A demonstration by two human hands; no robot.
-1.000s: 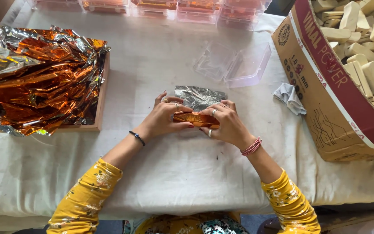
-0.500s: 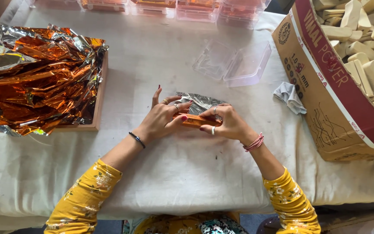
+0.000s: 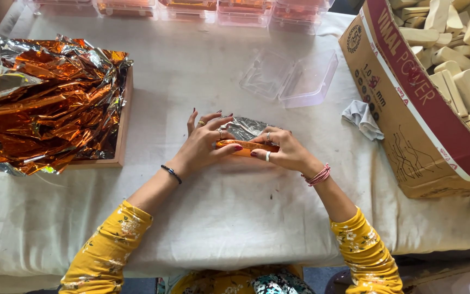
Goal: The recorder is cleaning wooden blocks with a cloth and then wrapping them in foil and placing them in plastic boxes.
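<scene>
Hands: two, left hand [image 3: 205, 147] and right hand [image 3: 284, 149], centre. Foil-wrapped bar [image 3: 246, 146]: one, between them. Open clear case [image 3: 289, 76]: one, far centre. Cardboard box [image 3: 409, 109]: one, right. Grey cloth [image 3: 361, 118]: one. Wooden tray [image 3: 123, 120]: one, left. Far-edge cases [image 3: 213, 8]: at least five.

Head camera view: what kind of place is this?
Probably a small hand-packing workshop: a heap of orange metallic foil sheets on a wooden tray, a large cardboard box of pale blocks, and clear plastic cases on a cloth-covered table.

Orange foil bar [image 3: 246, 147]; yellow floral sleeves [image 3: 107, 247]; white tablecloth [image 3: 235, 207].
</scene>
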